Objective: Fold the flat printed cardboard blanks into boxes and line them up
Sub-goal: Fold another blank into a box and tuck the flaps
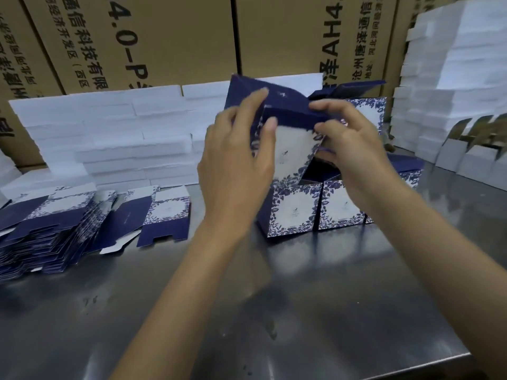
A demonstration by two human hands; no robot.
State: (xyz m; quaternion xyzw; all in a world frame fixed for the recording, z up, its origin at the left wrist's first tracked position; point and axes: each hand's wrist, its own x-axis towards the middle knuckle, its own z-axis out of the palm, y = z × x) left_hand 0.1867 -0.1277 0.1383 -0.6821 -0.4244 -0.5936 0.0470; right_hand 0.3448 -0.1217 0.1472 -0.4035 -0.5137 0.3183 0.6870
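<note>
I hold a half-formed navy and white floral box (293,149) in the air above the steel table (247,297). My left hand (236,165) grips its left side, with fingers over the navy top flap. My right hand (348,141) grips its right side, with the fingertips on the flap edge. Below it, folded boxes (315,207) stand side by side in a row, with more behind them. A messy pile of flat printed blanks (49,226) lies at the left. One loose blank (164,218) lies beside the pile.
Stacks of white foam-like blocks (109,138) line the back and rise at the right (450,78). Large brown cartons (164,37) stand behind. Plain white open boxes (472,157) sit at the far right. The table's front edge runs at the lower right.
</note>
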